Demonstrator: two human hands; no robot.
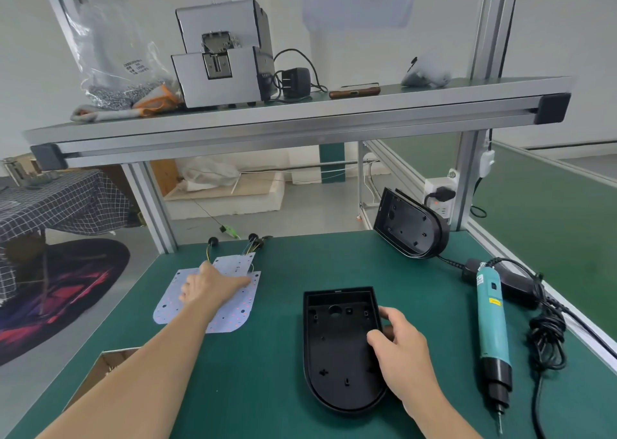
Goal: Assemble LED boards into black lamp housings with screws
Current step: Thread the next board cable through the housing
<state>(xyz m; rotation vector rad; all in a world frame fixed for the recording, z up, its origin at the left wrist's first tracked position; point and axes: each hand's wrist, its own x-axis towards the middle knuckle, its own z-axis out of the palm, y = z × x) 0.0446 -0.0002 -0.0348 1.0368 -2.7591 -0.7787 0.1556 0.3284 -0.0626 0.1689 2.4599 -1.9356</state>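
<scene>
The green table [260, 371] fills the lower half of the view. Above its far edge runs a metal shelf [300, 117].

On the shelf, left of centre, stands a grey screw feeder [220, 77]. A clear plastic bag [113, 61] with small metal parts in its bottom sits just beside it on the left. A black plug adapter [295, 82] and a phone [354, 90] lie to the right of the feeder.

One black lamp housing [337, 355] lies flat near the middle of the table, open side up, rounded end toward the person. A second housing [409, 228] stands tilted at the far right corner, its open side facing the person.

Two white LED boards [233, 318] lie overlapping on the left of the table, well apart from the flat housing. Coloured wires lead from their far end.

A teal electric screwdriver [492, 325] lies on the right side of the table, tip toward the person, its black cable coiled beside it.

A cardboard box [100, 371] shows at the table's near left edge.

The left hand [210, 285] rests on the LED boards with fingers stretched out and thumb spread; it grips nothing.

The right hand [400, 341] holds the flat housing by its right wall, thumb inside the shell and fingers curled over the outer edge.
</scene>
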